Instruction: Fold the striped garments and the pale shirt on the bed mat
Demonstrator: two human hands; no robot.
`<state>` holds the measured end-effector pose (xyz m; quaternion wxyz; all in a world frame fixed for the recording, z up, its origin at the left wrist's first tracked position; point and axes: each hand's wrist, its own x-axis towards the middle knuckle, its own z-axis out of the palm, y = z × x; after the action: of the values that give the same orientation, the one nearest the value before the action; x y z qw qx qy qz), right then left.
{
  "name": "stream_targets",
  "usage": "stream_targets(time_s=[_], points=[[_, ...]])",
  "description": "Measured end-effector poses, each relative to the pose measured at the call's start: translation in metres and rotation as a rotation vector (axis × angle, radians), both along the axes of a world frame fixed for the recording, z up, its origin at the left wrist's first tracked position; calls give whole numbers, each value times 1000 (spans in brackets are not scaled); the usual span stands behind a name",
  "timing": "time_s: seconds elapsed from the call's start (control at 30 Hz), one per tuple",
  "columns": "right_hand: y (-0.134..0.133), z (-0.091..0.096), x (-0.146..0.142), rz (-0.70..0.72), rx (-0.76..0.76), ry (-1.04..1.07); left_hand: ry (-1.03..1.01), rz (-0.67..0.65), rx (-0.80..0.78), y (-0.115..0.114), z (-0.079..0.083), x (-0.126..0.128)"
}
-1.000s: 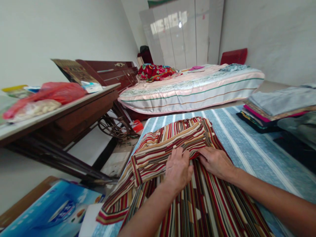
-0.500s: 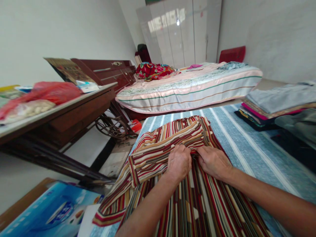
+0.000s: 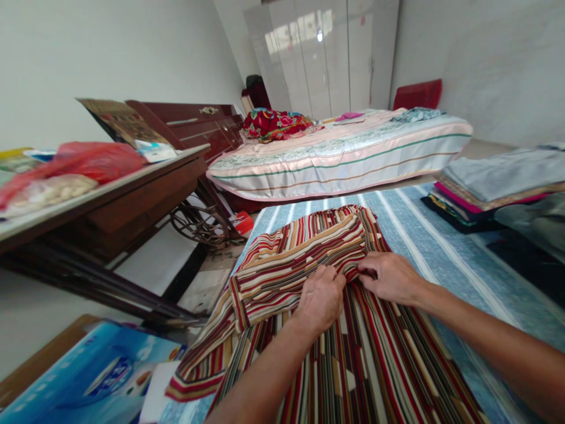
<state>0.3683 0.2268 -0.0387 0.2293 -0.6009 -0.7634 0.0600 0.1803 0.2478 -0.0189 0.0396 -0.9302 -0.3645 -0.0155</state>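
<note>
A striped garment [image 3: 326, 365] in red, cream, tan and black lies spread on the blue-and-white striped bed cover [image 3: 424, 235]. One long sleeve [image 3: 273, 288] is laid across its upper part, with the cuff at the left. My left hand [image 3: 322, 297] is closed on the sleeve's lower edge near the middle, fingertips curled into the cloth. Just to its right, my right hand [image 3: 388, 277] pinches the same cloth close to the garment's right side, thumb and forefinger together.
Folded clothes [image 3: 498, 182] are stacked at the right. A wooden table [image 3: 145, 194] with red plastic bags [image 3: 101, 162] stands at the left, above a blue package [image 3: 106, 371]. Behind lies a second bed [image 3: 335, 171] with a red floral bundle [image 3: 278, 125].
My right hand has shifted a little right and up, away from my left hand, along the sleeve. The cloth between them lies flatter. My left hand has barely moved.
</note>
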Motion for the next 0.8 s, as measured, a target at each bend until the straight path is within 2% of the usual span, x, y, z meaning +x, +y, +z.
stream_targets(time_s=[0.13, 0.2, 0.43, 0.53, 0.7, 0.8], points=[[7, 6, 16, 37, 77, 264, -8, 3, -23, 1, -2, -3], [8, 5, 19, 50, 110, 314, -61, 39, -32, 3, -1, -3], [1, 0, 7, 206, 114, 89, -193, 135, -10, 12, 8, 1], [1, -5, 1, 160, 163, 16, -199, 134, 13, 13, 11, 4], [5, -12, -3, 82, 223, -5, -208, 137, 154, -12, 11, 9], [6, -10, -2, 88, 209, 84, -223, 146, 70, -34, 2, 15]])
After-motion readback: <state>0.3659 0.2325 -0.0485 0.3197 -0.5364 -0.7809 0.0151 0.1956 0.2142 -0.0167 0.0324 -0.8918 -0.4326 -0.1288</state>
